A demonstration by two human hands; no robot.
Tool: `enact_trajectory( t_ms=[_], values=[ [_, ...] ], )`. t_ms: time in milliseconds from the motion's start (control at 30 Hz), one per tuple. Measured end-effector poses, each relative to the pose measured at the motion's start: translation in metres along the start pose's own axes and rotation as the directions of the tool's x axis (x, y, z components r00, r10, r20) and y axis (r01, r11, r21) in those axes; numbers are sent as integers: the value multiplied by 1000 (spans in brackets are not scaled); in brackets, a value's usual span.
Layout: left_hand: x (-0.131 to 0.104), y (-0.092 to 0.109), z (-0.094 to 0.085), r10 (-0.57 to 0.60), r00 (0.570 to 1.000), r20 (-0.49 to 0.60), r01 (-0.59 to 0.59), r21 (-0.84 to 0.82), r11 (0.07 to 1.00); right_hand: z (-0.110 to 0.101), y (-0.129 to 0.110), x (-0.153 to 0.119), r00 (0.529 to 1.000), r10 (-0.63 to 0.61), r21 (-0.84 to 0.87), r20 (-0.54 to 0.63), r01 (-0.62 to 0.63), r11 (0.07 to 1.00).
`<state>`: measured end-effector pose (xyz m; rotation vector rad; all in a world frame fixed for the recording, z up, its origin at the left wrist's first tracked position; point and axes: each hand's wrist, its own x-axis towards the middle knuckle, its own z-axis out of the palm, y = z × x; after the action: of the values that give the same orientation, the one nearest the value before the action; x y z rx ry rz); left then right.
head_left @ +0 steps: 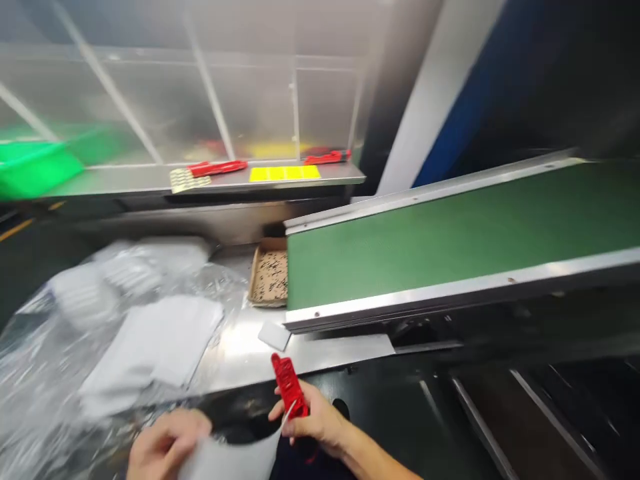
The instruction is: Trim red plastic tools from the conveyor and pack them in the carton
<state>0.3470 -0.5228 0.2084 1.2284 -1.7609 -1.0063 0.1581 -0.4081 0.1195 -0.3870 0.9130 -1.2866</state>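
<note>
My right hand (pixel 315 421) grips a red plastic tool (pixel 289 385) that points up and away from me, near the front edge of a steel table (pixel 240 353). My left hand (pixel 167 443) holds the near edge of a grey-white sheet (pixel 233 457) that curves between both hands and touches the red tool's lower end. Both hands are low in the view, in front of the table. The picture is blurred by motion.
A pile of white pouches (pixel 150 347) in clear plastic wrap lies left. A cardboard tray (pixel 270 275) sits beside a green conveyor belt (pixel 450 233). A small grey card (pixel 274 335) lies on the steel. A back shelf carries red tools (pixel 217 167), yellow labels (pixel 284 173) and a green bin (pixel 35 167).
</note>
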Motion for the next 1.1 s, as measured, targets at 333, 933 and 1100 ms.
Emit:
enact_trajectory(
  t_ms=[333,933,1100],
  values=[
    [-18,-23,-23,-333,934,-126,311,-170,935,1,-9,-14,996,-9,-74,-86,3,997],
    [-71,-43,72,-314,826,469,509,-379,773,15,8,-1,998,54,-576,-42,-68,814],
    [-75,-53,65,-382,750,540,633,-420,650,12,10,-5,998,29,-518,-53,-52,854]
  ],
)
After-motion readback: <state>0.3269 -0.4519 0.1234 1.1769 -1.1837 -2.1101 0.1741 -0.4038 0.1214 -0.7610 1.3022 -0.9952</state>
